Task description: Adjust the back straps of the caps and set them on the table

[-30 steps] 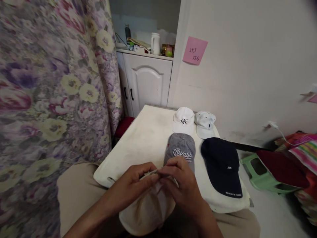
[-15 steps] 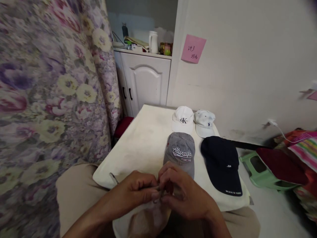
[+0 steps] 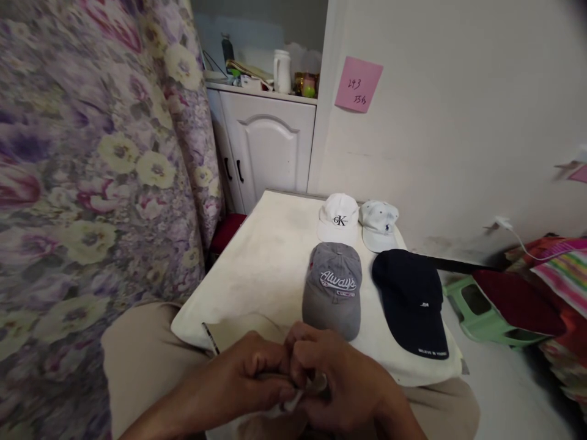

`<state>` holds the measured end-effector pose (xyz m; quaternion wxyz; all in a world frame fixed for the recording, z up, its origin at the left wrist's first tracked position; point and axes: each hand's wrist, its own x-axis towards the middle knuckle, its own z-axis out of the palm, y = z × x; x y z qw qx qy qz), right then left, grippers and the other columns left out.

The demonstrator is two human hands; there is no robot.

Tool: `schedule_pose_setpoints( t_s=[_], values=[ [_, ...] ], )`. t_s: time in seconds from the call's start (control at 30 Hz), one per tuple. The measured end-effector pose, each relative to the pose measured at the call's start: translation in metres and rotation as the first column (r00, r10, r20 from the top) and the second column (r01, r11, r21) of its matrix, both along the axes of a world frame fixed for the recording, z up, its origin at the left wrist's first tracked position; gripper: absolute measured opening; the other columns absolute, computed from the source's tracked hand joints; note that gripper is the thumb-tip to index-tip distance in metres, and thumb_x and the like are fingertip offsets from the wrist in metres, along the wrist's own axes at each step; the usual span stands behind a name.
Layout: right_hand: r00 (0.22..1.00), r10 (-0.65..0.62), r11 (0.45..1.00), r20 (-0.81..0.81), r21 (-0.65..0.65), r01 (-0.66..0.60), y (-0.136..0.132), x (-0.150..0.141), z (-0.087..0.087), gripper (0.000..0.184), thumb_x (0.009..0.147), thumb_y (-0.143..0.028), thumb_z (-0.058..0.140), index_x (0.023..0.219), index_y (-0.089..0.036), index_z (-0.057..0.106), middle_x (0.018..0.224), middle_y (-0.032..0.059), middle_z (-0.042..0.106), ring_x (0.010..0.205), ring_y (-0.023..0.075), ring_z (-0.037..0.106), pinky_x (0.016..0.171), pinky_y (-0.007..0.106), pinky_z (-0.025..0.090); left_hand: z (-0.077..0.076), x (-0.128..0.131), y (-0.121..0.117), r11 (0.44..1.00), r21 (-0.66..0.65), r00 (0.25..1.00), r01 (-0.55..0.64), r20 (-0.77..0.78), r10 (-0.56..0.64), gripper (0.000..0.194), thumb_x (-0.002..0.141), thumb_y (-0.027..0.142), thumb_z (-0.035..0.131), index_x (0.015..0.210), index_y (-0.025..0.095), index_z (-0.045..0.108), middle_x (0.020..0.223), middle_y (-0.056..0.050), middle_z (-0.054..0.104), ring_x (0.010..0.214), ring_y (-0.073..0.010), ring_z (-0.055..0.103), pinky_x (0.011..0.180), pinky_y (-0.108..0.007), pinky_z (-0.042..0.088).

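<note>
My left hand [image 3: 257, 382] and my right hand [image 3: 332, 379] meet low in the middle, at the table's near edge. Both are closed, fingertips pinching a pale strap [image 3: 293, 400] that seems to belong to a cream cap [image 3: 243, 329]. Most of that cap is hidden behind my hands and wrists; a dark-edged part shows beyond my left hand. Just past my right hand lies a grey cap [image 3: 332, 305] with "Always" lettering. To its right is a navy cap [image 3: 408, 299], brim toward me. Behind them sit a white CK cap [image 3: 338, 217] and a light cap with a small emblem [image 3: 380, 225].
The caps lie on a cream-covered table [image 3: 247, 263]. A floral curtain [image 3: 105, 183] hangs at left. At the back are a white cabinet [image 3: 270, 143] and a wall with a pink note [image 3: 358, 84]. A green stool [image 3: 481, 321] stands at right.
Both hands have come slightly lower and nearer to me, still pinching the strap. More of the grey cap's brim shows now. The view has shifted slightly; the caps on the table stay put.
</note>
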<state>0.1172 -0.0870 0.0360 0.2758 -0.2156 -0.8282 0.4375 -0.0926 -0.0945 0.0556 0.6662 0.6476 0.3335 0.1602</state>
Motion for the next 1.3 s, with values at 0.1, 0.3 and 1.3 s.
schedule_pose_setpoints(
  t_s=[0.1,0.3,1.3],
  values=[
    [0.997,-0.051,0.997,0.065,0.056,0.047,-0.003,-0.001,0.009,0.029,0.060,-0.010,0.062,0.081,-0.024,0.046,0.093,-0.0023,0.052,0.071,0.0118,0.049,0.058,0.023,0.038,0.002,0.001,0.000,1.000,-0.007,1.000,-0.015,0.004,0.015,0.014,0.084,0.030,0.062,0.082,0.018,0.069,0.071,0.002,0.059,0.066,-0.0124,0.047,0.064,-0.024,0.036],
    [0.987,-0.125,0.982,0.105,0.158,0.108,-0.002,-0.001,0.022,0.032,0.061,-0.009,0.055,0.085,-0.025,0.041,0.093,0.0015,0.057,0.081,0.0182,0.056,0.068,0.029,0.045,0.001,-0.002,0.004,0.994,-0.017,0.994,-0.103,0.039,0.104,0.021,0.085,0.035,0.062,0.075,0.016,0.063,0.069,0.002,0.053,0.064,-0.0119,0.042,0.060,-0.024,0.033],
    [0.877,-0.336,0.941,-0.344,-0.083,0.328,-0.001,-0.002,-0.002,0.037,0.085,-0.027,0.056,0.121,-0.023,0.060,0.121,0.0094,0.062,0.113,0.0265,0.057,0.094,0.042,0.048,0.006,0.003,0.006,0.925,0.226,0.948,-0.306,-0.013,0.317,0.026,0.088,0.041,0.061,0.079,0.017,0.067,0.069,0.001,0.060,0.064,-0.0121,0.049,0.060,-0.022,0.038]
  ],
)
